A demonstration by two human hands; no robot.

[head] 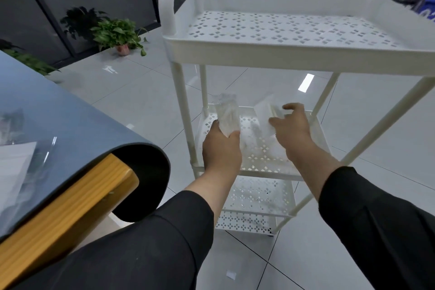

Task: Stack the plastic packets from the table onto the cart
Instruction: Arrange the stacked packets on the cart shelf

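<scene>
1. White plastic cart (277,54) with perforated shelves stands on the tiled floor (141,106), just right of the bench (58,125).
2. Left hand (221,148) reaches under the top shelf (294,28) and grips a clear packet (227,115) between thumb and fingers, holding it upright over the middle shelf (261,155).
3. Right hand (294,129) pinches a second clear packet (266,113) by its edge, tilted, above the same shelf.
4. Pale crumpled plastic seems to lie on the middle shelf under both hands; blur hides how many pieces.
5. Bench at left carries a grey-blue mat (141,172) whose end curls over a wooden edge (70,214); more clear packets (14,167) lie on it, blurred.
6. Black sleeves (376,223) cover both forearms.
7. Potted plant (117,35) sits on the floor by the dark glass wall.
</scene>
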